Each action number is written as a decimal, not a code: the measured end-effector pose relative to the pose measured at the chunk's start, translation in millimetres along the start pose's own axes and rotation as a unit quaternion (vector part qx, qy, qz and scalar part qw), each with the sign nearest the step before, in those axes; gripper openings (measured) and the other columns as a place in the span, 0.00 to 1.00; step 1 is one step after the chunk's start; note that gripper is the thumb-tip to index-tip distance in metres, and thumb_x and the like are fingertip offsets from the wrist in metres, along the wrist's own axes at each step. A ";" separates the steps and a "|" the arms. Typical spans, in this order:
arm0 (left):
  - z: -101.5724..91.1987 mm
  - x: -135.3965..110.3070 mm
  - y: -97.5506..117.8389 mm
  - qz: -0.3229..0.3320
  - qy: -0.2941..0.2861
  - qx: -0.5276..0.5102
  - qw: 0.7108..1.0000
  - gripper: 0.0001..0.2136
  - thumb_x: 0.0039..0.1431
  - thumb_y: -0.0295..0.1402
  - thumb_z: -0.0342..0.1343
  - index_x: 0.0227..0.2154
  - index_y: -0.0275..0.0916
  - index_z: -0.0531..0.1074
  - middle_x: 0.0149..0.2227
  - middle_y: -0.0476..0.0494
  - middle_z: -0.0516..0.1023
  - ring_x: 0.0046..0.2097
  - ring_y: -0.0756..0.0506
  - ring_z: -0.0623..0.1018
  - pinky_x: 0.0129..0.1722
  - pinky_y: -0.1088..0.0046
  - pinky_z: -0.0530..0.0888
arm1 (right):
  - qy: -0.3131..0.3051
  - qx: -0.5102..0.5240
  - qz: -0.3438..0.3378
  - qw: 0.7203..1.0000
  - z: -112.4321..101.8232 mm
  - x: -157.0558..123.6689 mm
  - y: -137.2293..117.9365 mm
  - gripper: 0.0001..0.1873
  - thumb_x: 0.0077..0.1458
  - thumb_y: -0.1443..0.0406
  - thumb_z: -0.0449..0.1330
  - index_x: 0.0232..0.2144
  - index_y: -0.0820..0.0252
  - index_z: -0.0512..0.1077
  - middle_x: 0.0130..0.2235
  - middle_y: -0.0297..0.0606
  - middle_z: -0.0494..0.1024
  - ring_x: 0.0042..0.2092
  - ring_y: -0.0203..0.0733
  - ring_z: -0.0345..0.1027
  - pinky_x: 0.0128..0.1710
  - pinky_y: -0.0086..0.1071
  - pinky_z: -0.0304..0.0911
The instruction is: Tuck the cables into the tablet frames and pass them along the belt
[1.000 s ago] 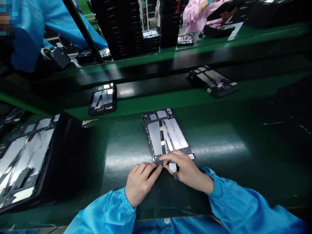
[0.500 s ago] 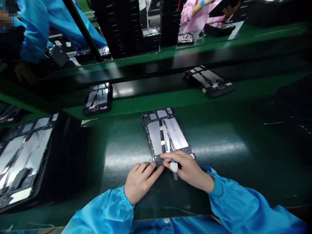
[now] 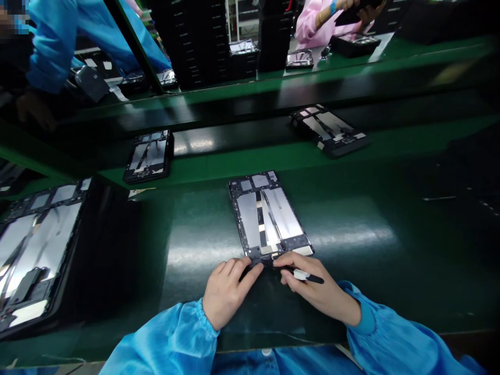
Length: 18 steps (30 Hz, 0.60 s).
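Note:
A tablet housing [image 3: 266,214] lies flat on the dark green mat [image 3: 203,260], its open back showing silver panels and dark strips. My left hand [image 3: 230,292] grips its near edge, with the fingers curled over the rim. My right hand [image 3: 314,281] touches the same edge from the right. That hand holds a slim black pick [image 3: 308,277] with a white collar, lying almost sideways. The pick's tip is hidden behind my fingers, close to the housing's near edge.
More open housings ride a green conveyor [image 3: 273,161] beyond the mat, and a large one [image 3: 35,250] lies at left. Tall black stacks [image 3: 191,36] stand across the line. Co-workers' blue sleeve [image 3: 58,47] and pink sleeve [image 3: 312,26] show at the far side.
My right hand has moved right and turned the pick from pointing up over the housing to lying sideways. The housings on the conveyor have shifted left.

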<state>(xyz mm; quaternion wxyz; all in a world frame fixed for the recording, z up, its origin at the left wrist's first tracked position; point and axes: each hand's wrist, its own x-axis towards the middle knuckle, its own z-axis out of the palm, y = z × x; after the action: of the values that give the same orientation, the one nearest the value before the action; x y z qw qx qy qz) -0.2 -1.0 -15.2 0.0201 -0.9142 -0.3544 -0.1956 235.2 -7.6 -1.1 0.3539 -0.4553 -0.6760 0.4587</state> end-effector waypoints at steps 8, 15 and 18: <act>2.3 -0.7 -0.5 -0.001 0.002 -0.009 1.000 0.14 0.69 0.25 0.44 0.52 0.39 0.70 0.44 0.40 0.73 0.41 0.44 0.73 0.36 0.68 0.72 | 0.063 -0.026 0.047 0.997 -8.2 -3.5 9.9 0.08 0.63 0.63 0.54 0.36 0.59 0.72 0.23 0.32 0.75 0.21 0.36 0.69 0.22 0.28 0.65; -1.5 -5.8 -6.2 0.021 0.009 -0.017 1.000 0.15 0.69 0.24 0.44 0.54 0.39 0.69 0.47 0.39 0.74 0.43 0.45 0.74 0.38 0.69 0.73 | 0.054 0.039 0.061 0.996 -7.7 -5.5 13.0 0.10 0.64 0.62 0.55 0.39 0.60 0.74 0.26 0.35 0.78 0.22 0.35 0.71 0.22 0.27 0.69; -4.2 -6.9 -8.5 0.031 0.026 -0.029 0.999 0.14 0.69 0.24 0.46 0.52 0.38 0.70 0.48 0.39 0.75 0.46 0.45 0.74 0.39 0.69 0.72 | 0.008 0.057 0.015 0.998 -4.1 -4.3 9.6 0.10 0.64 0.63 0.56 0.43 0.58 0.75 0.37 0.40 0.81 0.29 0.38 0.75 0.28 0.30 0.73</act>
<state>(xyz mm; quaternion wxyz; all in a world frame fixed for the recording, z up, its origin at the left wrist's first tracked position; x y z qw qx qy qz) -11.8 0.2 -14.7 0.0087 -0.9197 -0.3190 -0.2286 243.1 -8.9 -9.1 0.3783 -0.4482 -0.6387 0.4981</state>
